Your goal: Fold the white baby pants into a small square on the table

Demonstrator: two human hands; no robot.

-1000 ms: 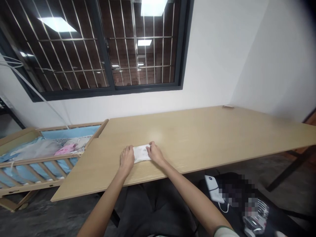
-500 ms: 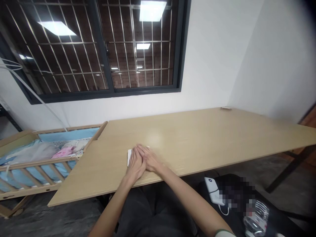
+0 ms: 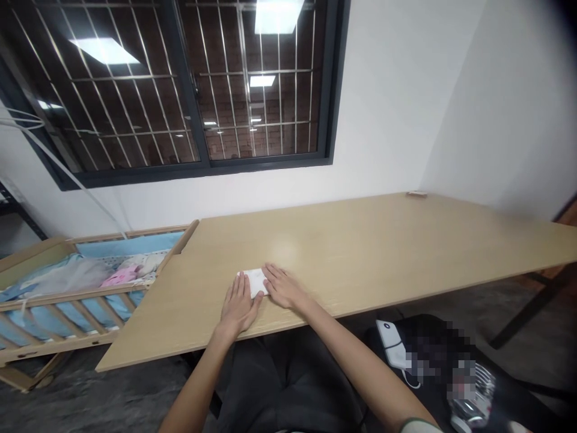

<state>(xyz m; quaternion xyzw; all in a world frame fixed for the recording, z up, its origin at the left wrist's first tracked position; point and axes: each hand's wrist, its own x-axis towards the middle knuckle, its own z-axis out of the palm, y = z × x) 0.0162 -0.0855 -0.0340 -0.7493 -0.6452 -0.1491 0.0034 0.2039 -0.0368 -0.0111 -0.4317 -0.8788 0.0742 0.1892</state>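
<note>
Pressing evenly matters most here, so begin from the left, where the pale wooden slatted crib with blue lining (image 3: 67, 294) stands well apart from your grip and needs no attention. Your left hand (image 3: 237, 305) lies palm down with its fingers straight and spread a little, covering the left edge of the small white rectangular folded piece, cloth by the look of it (image 3: 256, 282). Its thumb reaches along the near edge toward your other hand. Between your hands, the piece rests flat on the light wood-grain tabletop (image 3: 342, 252); smooth outward from that middle with light, equal weight. Your right hand (image 3: 283, 287), also flattened, has its fingertips over the right edge. Neither hand is closed around anything. Match both palms' pressure, since leaning harder on one side could skew the folds; whether the hidden edges line up, you cannot tell.
</note>
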